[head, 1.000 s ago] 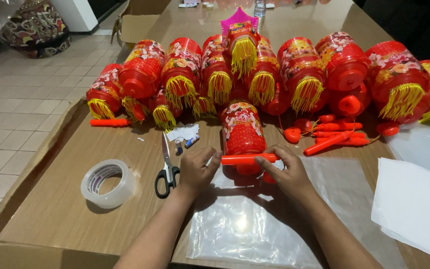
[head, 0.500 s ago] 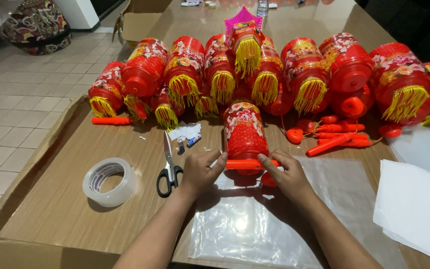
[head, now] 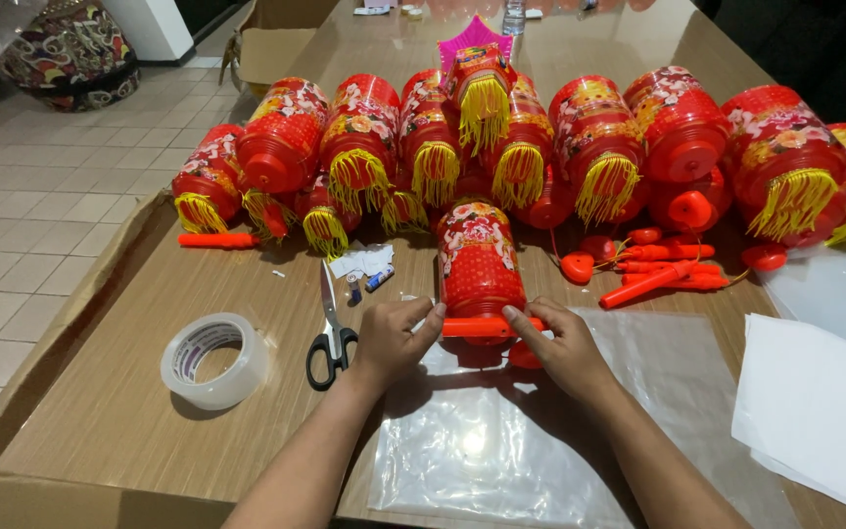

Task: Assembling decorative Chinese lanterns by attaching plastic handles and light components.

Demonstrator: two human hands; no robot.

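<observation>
At the bottom centre of the frame, a clear plastic bag lies flat on a sheet of brown cardboard covering the table, with a stack of white sheets at lower right. Just above the bag, the person's left hand and right hand pinch the two ends of an orange stick, fingertips closed narrowly on it, holding it crosswise against the near end of a red lantern that lies on its side in the middle of the frame. Left of the hands, black-handled scissors rest closed, and a roll of clear tape sits further left. Two small batteries and a scrap of white paper lie just above the scissors. To the right of the lantern, loose orange sticks are gathered; another single stick lies at mid-left. Across the upper half, a row of red lanterns with yellow tassels lies stacked side by side. Beyond them, an open brown carton sits at the upper left, and a patterned bag rests on the tiled floor.
</observation>
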